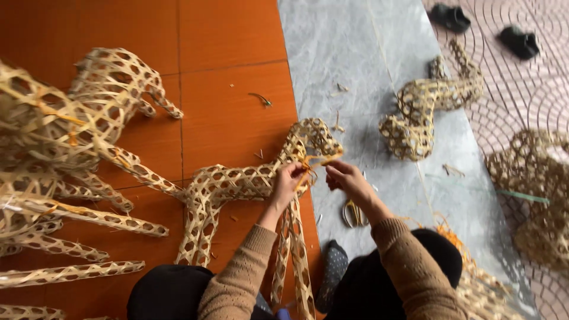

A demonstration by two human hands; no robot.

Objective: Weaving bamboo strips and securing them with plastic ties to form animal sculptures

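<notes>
Fingers of the left hand [287,184] and right hand [344,176] pinch an orange strip [309,167] at the neck of a woven bamboo animal frame [237,189] lying on the orange tiled floor [225,106] beside a grey slab [349,59]. Scissors [352,213] lie just under the right wrist. Two dark shoes [450,16] sit on patterned paving beyond.

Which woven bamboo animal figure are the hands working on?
The one at centre, lying on the orange floor, both hands at its neck; the others lie untouched.
</notes>
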